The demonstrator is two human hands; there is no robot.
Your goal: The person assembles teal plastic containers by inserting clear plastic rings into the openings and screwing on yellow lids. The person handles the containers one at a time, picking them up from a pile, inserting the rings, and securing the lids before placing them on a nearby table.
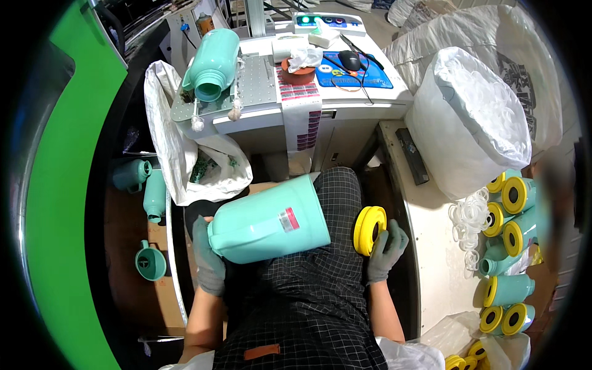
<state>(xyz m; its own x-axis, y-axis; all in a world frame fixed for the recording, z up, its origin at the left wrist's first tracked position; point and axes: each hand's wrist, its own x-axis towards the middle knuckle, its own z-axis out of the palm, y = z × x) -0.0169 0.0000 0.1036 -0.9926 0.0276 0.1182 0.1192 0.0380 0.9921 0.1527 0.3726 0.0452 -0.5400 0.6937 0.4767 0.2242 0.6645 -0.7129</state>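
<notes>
A turquoise plastic jug body (pixel 271 219) with a small red and white label lies sideways above my lap, its wide end pointing right. My left hand (pixel 209 256), in a grey glove, is closed around its narrower left end; some fingers are hidden behind it. In my right hand (pixel 387 250), also gloved, is a yellow ring-shaped cap (pixel 369 230) with a dark middle, held by its right edge. A gap separates the cap from the jug's wide end.
Another turquoise jug (pixel 213 65) lies on a perforated metal plate on the white desk (pixel 370 102). A white sack (pixel 166 142) hangs at its left. To the right stand a sack of clear rings (pixel 462 117), loose rings (pixel 470 222) and several yellow-capped jugs (pixel 520 234).
</notes>
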